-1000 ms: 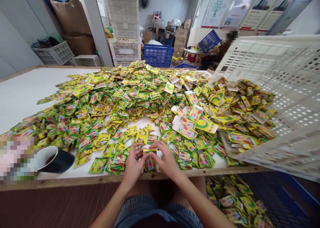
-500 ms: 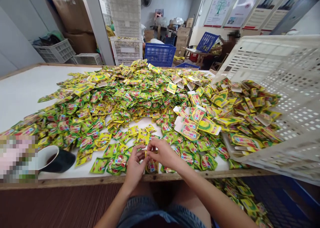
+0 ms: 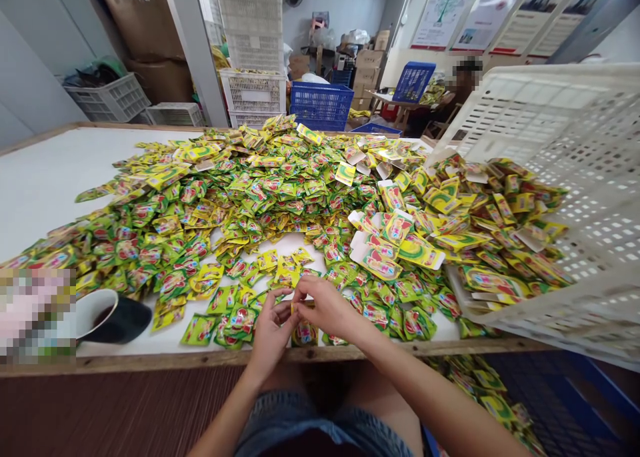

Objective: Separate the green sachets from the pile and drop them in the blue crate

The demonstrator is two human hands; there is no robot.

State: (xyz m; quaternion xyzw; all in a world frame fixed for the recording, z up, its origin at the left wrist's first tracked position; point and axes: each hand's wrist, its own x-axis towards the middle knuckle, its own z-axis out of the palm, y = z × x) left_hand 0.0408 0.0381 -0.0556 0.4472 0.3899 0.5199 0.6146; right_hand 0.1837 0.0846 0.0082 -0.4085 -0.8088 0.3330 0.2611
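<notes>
My left hand (image 3: 274,323) and my right hand (image 3: 320,303) meet at the front edge of the table, fingers pinched together. Between them is a small printed box (image 3: 304,335), yellow at its top edge and mostly covered by my fingers. Both hands are closed on its upper end. Green and yellow sachets (image 3: 241,322) lie just left of my left hand, and more sachets (image 3: 375,315) lie beyond my right wrist. Several flattish, open-flapped cartons (image 3: 376,255) rest on the pile to the right.
A big heap of sachets (image 3: 270,190) covers the middle of the white table (image 3: 40,177). At right, a tilted white crate (image 3: 590,170) spills small cartons. A dark mug (image 3: 123,320) lies at left. Behind stand a blue crate (image 3: 320,103) and a seated person (image 3: 463,90).
The hands stay almost where they were, pinching the small box. The view has shifted slightly. In the background, the person's blue basket has tipped more upright.
</notes>
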